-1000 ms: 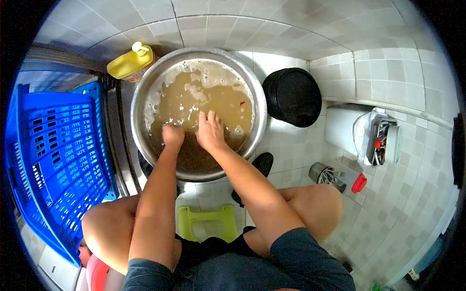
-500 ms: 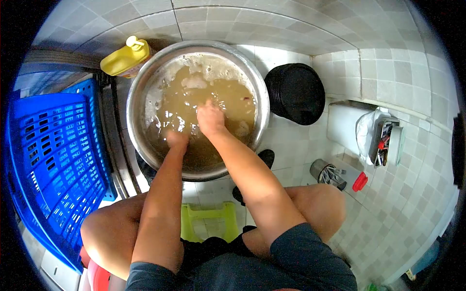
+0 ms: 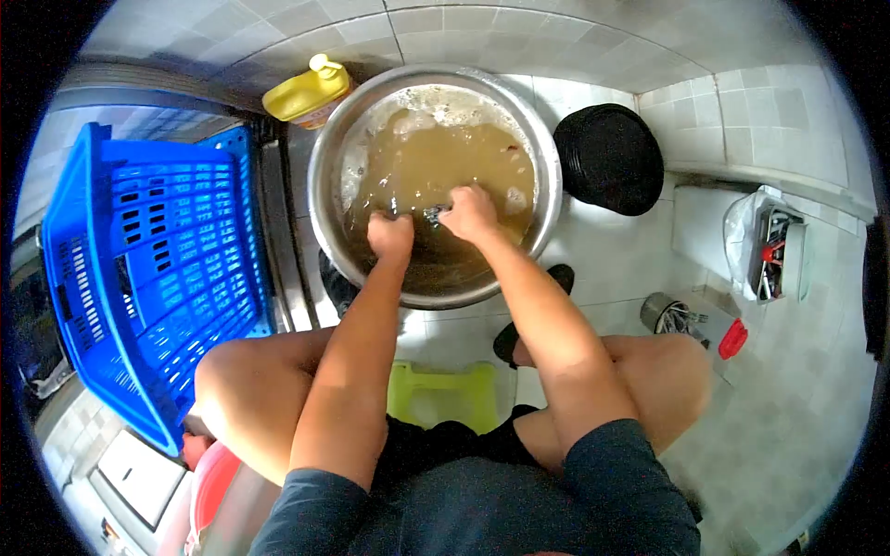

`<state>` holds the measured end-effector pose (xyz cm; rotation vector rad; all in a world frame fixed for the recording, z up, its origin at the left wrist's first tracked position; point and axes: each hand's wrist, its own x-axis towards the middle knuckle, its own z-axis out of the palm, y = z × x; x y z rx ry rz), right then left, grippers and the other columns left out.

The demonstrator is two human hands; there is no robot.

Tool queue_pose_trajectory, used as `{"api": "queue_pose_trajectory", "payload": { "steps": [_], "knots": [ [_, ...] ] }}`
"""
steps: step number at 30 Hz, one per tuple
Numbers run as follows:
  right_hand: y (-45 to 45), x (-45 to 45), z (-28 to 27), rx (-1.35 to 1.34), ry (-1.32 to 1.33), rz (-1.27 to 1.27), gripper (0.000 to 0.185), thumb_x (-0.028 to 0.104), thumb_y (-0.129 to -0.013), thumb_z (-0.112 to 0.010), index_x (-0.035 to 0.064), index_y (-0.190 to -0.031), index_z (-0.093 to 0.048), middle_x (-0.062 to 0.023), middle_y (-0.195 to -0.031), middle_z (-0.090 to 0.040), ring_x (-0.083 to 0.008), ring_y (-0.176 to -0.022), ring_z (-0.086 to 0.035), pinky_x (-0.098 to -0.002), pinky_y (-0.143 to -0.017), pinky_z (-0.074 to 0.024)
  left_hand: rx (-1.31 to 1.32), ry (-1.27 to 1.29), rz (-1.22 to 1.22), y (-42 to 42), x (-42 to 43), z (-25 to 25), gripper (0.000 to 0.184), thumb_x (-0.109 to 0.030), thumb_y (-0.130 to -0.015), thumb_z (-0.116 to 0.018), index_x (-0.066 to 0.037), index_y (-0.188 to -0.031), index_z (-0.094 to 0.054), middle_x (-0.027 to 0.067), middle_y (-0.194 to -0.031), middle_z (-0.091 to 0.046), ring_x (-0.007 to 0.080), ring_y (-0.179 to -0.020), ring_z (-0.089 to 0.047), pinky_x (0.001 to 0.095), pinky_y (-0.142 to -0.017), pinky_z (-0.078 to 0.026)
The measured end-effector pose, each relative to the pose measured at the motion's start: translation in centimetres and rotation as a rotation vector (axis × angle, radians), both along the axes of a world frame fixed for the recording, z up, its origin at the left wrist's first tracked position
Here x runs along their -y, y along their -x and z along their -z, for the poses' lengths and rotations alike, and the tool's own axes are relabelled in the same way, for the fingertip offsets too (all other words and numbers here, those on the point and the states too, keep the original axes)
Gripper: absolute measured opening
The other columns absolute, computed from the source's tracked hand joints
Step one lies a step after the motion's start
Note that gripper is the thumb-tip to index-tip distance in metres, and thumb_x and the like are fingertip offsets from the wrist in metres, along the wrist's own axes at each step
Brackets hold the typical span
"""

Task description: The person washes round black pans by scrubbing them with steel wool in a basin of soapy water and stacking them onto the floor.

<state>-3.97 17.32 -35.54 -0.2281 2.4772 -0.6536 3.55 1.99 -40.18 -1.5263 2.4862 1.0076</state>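
A large steel basin (image 3: 326, 185) stands on the floor between my feet, full of murky brown water (image 3: 436, 162) with patches of foam. My left hand (image 3: 390, 235) is at the water's surface near the basin's front, its fingers curled closed and their tips under the water. To its right, my right hand (image 3: 470, 213) is also closed, knuckles above the water. Something shiny shows beside the right fingers; whether it is metal or a glint on the water is unclear. What either hand grips is hidden by the cloudy water.
Blue plastic baskets (image 3: 171, 222) stand at left, near a yellow pump bottle (image 3: 311, 95). Stacked black plates (image 3: 610, 159) sit right of the basin. Farther right are a steel cup of cutlery (image 3: 669, 315), a red object (image 3: 732, 339) and a utensil tray (image 3: 777, 255). A green stool (image 3: 443, 394) is below.
My left hand has risen so that more of it shows above the water. The right hand has come back toward the basin's front. The whole view has shifted right.
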Motion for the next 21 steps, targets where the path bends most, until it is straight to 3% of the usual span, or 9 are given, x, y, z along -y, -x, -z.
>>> {"api": "queue_pose_trajectory", "payload": {
  "steps": [2,4,6,8,11,14,16,17,21],
  "knots": [
    [-1.0,-0.7,-1.4,-0.165,-0.082,-0.033,0.022,0.024,-0.073,-0.074,0.0070,-0.088,-0.074,-0.0207,-0.110,-0.065,-0.0410,-0.110,-0.057,-0.0472,-0.098,-0.0476,-0.042,-0.042,-0.020,-0.2,-0.1,-1.8,0.033,-0.023,-0.069,-0.078,0.003,-0.084,-0.065,0.0234,-0.086,-0.070,0.0374,-0.081,-0.069,0.0446,-0.077,-0.053],
    [-1.4,-1.5,-1.6,-0.116,-0.039,-0.035,0.023,0.023,-0.073,-0.074,0.0076,-0.091,-0.074,-0.0202,-0.114,-0.064,-0.0417,-0.111,-0.056,-0.0470,-0.099,-0.0470,-0.048,-0.063,-0.044,-0.2,-0.5,-3.1,0.030,-0.018,-0.071,-0.075,0.003,-0.088,-0.063,0.0183,-0.085,-0.069,0.0328,-0.077,-0.068,0.0435,-0.074,-0.053],
    [-2.4,-2.2,-1.7,-0.059,0.004,-0.030,0.025,0.022,-0.074,-0.074,0.0082,-0.094,-0.074,-0.0197,-0.117,-0.062,-0.0423,-0.113,-0.054,-0.0468,-0.099,-0.0465,-0.311,-0.426,-0.212,-0.8,-0.2,-2.5,0.035,-0.004,-0.070,-0.072,0.000,-0.101,-0.057,0.0120,-0.087,-0.063,0.0262,-0.070,-0.061,0.0392,-0.068,-0.052],
    [-3.3,-2.8,-1.5,-0.087,0.127,-0.026,0.036,0.025,-0.071,-0.080,0.0057,-0.101,-0.073,-0.0236,-0.111,-0.063,-0.0402,-0.106,-0.059,-0.0474,-0.097,-0.0477,-0.206,-0.595,-0.302,-0.3,-0.9,-7.5,0.039,0.000,-0.070,-0.070,0.002,-0.107,-0.057,0.0084,-0.087,-0.061,0.0181,-0.069,-0.057,0.0344,-0.060,-0.048],
    [-4.0,-3.4,-2.1,-0.019,0.177,-0.023,0.044,0.028,-0.073,-0.080,0.0035,-0.108,-0.069,-0.0237,-0.116,-0.061,-0.0406,-0.112,-0.057,-0.0472,-0.098,-0.0472,-0.286,-0.694,-0.264,-1.3,0.3,-5.4,0.045,0.002,-0.070,-0.067,0.003,-0.114,-0.057,0.0070,-0.087,-0.061,0.0179,-0.066,-0.056,0.0347,-0.058,-0.048],
    [-3.9,-3.6,-4.4,0.130,0.197,-0.110,0.051,0.030,-0.075,-0.082,0.0036,-0.115,-0.066,-0.0237,-0.124,-0.060,-0.0384,-0.117,-0.057,-0.0445,-0.100,-0.0470,-0.251,-0.859,-0.191,-1.0,0.2,-8.7,0.051,0.004,-0.071,-0.064,0.003,-0.121,-0.057,0.0064,-0.088,-0.062,0.0173,-0.064,-0.056,0.0336,-0.054,-0.047],
    [-4.3,-3.9,-4.9,0.203,0.239,-0.279,0.046,0.025,-0.077,-0.080,0.0050,-0.116,-0.066,-0.0234,-0.120,-0.062,-0.0387,-0.115,-0.058,-0.0451,-0.099,-0.0476,-0.198,-0.889,-0.201,-1.2,0.3,-9.6,0.059,0.004,-0.071,-0.064,0.004,-0.130,-0.055,0.0137,-0.094,-0.066,0.0252,-0.074,-0.063,0.0392,-0.062,-0.051],
    [-4.4,-4.1,-5.0,0.244,0.290,-0.260,0.038,0.017,-0.079,-0.077,0.0052,-0.114,-0.067,-0.0217,-0.113,-0.065,-0.0389,-0.110,-0.061,-0.0457,-0.093,-0.0494,-0.189,-0.881,-0.193,-1.1,0.5,-9.8,0.059,0.004,-0.071,-0.064,0.004,-0.130,-0.055,0.0137,-0.094,-0.066,0.0252,-0.074,-0.063,0.0392,-0.062,-0.051],
    [-5.2,-3.5,-3.6,0.043,0.387,-0.258,0.022,0.017,-0.079,-0.076,0.0035,-0.095,-0.069,-0.0201,-0.101,-0.068,-0.0407,-0.099,-0.064,-0.0488,-0.085,-0.0518,-0.103,-0.857,-0.038,-0.8,1.0,-9.1,0.063,0.006,-0.072,-0.061,0.003,-0.134,-0.053,0.0144,-0.092,-0.067,0.0256,-0.071,-0.064,0.0383,-0.061,-0.052]
  ]
}}
